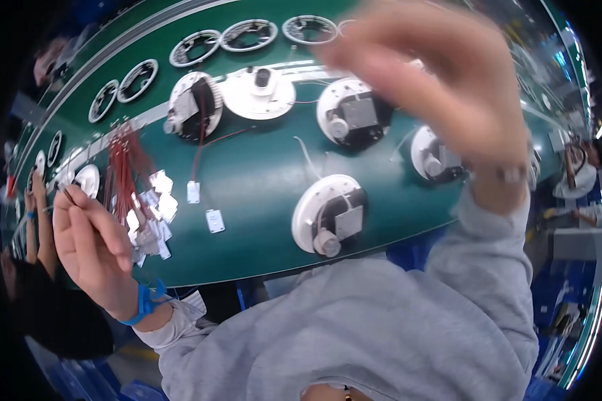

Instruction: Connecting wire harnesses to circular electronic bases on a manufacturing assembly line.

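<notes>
My left hand [93, 244], with a blue band at its wrist, is raised at the left beside a bundle of red wires [122, 164]. Its thumb and fingers pinch something thin and dark that I cannot make out. Small white rectangular pieces [155, 227] lie in a heap at the bundle's lower end. Motion smears my right hand [441, 80], lifted over the far right of the bench, so its fingers do not show clearly. Below it sits a round white unit [440, 155] with a black and metal middle; a similar round unit [334, 217] lies near the front edge.
The green bench [254, 174] carries more round units [354, 113], one turned white side up [259, 97]. Two separate white pieces [215, 220] lie mid-left. White rings [249, 35] line the far strip. Another person's arms [41, 224] reach in at the left.
</notes>
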`<action>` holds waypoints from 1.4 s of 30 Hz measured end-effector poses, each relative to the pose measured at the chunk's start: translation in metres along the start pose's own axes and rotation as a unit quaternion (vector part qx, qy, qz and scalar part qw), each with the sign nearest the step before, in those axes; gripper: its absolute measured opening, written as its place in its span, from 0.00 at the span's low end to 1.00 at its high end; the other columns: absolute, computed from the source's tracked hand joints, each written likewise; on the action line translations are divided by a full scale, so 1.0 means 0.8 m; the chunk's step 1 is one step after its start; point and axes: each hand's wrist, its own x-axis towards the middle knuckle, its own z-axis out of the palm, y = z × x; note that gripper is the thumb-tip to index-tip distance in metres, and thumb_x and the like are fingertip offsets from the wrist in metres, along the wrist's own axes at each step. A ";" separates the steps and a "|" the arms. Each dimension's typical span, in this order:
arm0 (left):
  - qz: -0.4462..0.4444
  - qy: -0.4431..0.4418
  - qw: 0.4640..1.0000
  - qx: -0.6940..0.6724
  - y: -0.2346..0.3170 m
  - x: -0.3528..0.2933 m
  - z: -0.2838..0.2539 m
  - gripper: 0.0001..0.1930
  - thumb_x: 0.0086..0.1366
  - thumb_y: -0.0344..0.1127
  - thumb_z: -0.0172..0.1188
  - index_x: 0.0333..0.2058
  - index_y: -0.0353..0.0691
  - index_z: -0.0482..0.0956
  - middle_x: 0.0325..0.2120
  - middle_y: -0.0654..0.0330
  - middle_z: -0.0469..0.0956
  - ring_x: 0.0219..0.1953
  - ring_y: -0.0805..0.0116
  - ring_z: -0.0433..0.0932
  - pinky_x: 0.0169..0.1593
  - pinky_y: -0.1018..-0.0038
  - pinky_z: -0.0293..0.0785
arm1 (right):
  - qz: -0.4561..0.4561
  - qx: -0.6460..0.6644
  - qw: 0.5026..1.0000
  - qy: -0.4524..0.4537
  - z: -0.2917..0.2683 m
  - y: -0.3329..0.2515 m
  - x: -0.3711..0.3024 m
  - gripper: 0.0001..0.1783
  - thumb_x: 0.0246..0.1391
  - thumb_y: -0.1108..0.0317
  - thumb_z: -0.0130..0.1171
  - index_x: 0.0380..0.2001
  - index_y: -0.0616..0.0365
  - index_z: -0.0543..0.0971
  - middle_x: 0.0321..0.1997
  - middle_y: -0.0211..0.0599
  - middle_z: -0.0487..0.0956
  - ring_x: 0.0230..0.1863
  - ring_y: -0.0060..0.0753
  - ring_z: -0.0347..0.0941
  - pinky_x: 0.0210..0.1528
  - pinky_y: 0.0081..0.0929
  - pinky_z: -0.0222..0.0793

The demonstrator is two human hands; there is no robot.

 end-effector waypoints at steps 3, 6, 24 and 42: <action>-0.084 -0.144 0.986 -0.017 -0.043 0.002 0.027 0.09 0.63 0.33 0.38 0.35 0.33 0.61 0.10 0.58 0.66 0.05 0.78 0.60 0.09 0.88 0.54 | 0.116 -0.097 0.988 -0.030 -0.024 -0.006 -0.115 0.04 0.40 0.75 0.55 0.23 0.64 0.76 0.21 0.38 0.74 0.21 0.30 0.70 0.23 0.20 0.64; -0.224 -0.163 0.960 -0.047 -0.082 -0.006 0.059 0.09 0.62 0.32 0.38 0.38 0.34 0.61 0.15 0.54 0.71 0.07 0.73 0.65 0.11 0.85 0.60 | 0.361 -0.145 0.920 0.047 -0.029 0.000 -0.237 0.05 0.40 0.77 0.53 0.25 0.65 0.76 0.24 0.39 0.75 0.27 0.33 0.71 0.31 0.23 0.65; -0.089 -0.081 0.991 -0.061 -0.078 0.008 0.080 0.11 0.63 0.31 0.39 0.43 0.35 0.61 0.16 0.63 0.66 0.06 0.83 0.53 0.09 0.90 0.48 | 0.630 -0.462 0.623 -0.053 -0.111 0.153 -0.399 0.08 0.35 0.67 0.54 0.15 0.60 0.77 0.22 0.51 0.74 0.27 0.47 0.72 0.33 0.37 0.68; -0.178 -0.152 0.967 -0.099 -0.058 -0.017 0.176 0.07 0.60 0.35 0.42 0.32 0.37 0.62 0.48 0.43 0.61 0.50 0.56 0.64 0.36 0.70 0.75 | 0.229 -0.113 0.940 0.226 -0.029 -0.003 -0.240 0.05 0.36 0.77 0.56 0.14 0.60 0.71 0.14 0.32 0.70 0.14 0.21 0.65 0.15 0.19 0.59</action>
